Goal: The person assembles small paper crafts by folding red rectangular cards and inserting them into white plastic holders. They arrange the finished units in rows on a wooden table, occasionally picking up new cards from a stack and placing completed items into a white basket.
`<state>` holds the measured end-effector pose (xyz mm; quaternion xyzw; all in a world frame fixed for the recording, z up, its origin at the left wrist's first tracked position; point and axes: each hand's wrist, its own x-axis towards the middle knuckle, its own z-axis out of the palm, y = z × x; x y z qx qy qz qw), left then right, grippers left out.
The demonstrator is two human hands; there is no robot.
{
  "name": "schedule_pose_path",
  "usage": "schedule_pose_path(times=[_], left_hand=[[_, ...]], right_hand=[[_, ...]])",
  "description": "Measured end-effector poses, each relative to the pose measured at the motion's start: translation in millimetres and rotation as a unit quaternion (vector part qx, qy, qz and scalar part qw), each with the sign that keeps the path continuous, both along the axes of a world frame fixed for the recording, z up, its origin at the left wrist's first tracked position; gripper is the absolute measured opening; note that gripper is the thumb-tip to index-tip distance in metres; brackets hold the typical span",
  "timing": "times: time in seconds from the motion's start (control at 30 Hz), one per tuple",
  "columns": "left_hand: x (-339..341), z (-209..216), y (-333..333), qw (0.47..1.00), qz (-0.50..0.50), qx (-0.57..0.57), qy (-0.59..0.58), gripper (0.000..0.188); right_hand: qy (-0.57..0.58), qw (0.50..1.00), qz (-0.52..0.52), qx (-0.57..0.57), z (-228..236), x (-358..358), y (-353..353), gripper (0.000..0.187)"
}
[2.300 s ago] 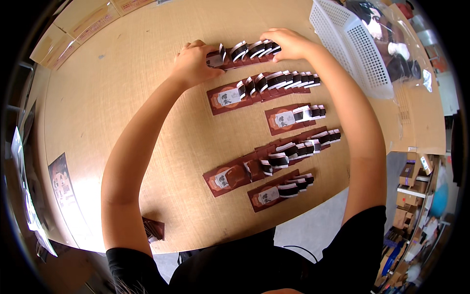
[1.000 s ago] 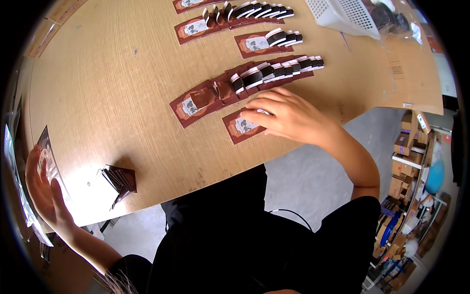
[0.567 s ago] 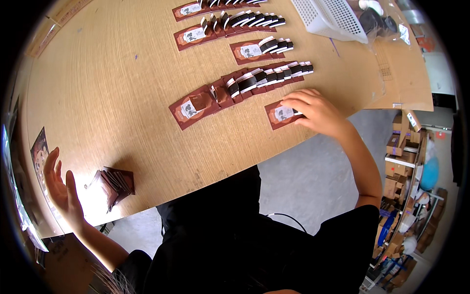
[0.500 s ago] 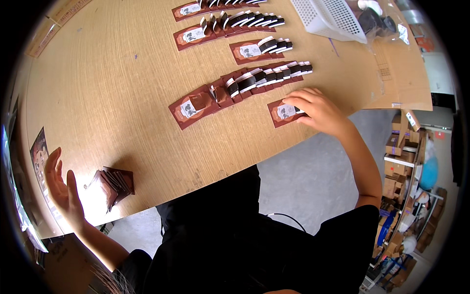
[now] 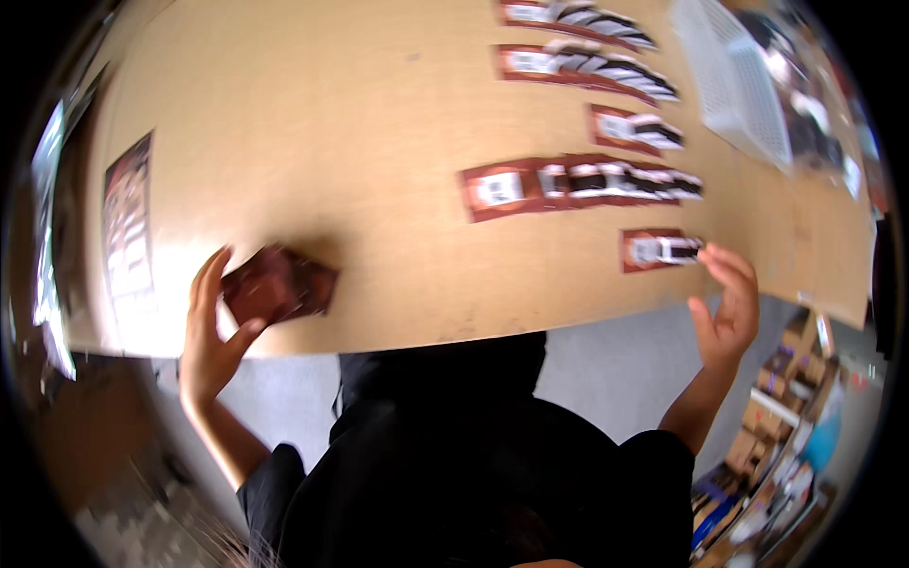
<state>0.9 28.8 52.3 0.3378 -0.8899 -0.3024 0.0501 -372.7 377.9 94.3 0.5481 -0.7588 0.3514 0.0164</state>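
At the near left of the table, my left hand [image 5: 213,327] reaches around the left end of a stack of glossy dark brown cards [image 5: 275,284]. Its thumb and fingers are spread apart along the stack's edges; blur hides how firmly they touch. Toward the near right edge, my right hand [image 5: 729,312] is open, fingertips at the right end of a short brown card [image 5: 636,250] with a white label and a black-and-white end piece. Just beyond lies a long overlapping row of similar brown cards [image 5: 483,194] with black-and-white pieces.
Farther off are a short card group [image 5: 611,125] and two longer rows, one being the brown row [image 5: 516,62]. A white perforated basket [image 5: 739,85] stands at the far right beside a clear bag of dark items [image 5: 805,104]. A printed sheet [image 5: 130,222] lies at the left.
My view has shifted, moving the table's contents rightward in the picture. My left hand has come from beside the stack to its edge. My right hand has drawn back from over the short card.
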Motion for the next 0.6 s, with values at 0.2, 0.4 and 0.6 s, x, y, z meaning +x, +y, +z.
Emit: schedule_pose_path(times=[0.2, 0.4, 0.6], left_hand=[[9.4, -7.9, 13.8, 0.997, 0.005, -0.077, -0.014, 0.109], [10.1, -15.9, 21.9, 0.995, 0.068, -0.067, -0.009, 0.097], [12.1, -13.2, 15.1, 0.994, 0.057, -0.072, 0.061, 0.093]], right_hand=[[-0.101, 0.982, 0.161, 0.022, -58.2, 67.0, -93.2, 0.032], [-0.146, 0.951, 0.273, 0.014, -73.3, 119.5, -158.6, 0.030], [-0.138, 0.948, 0.285, -0.018, -70.6, 151.9, -204.7, 0.031]])
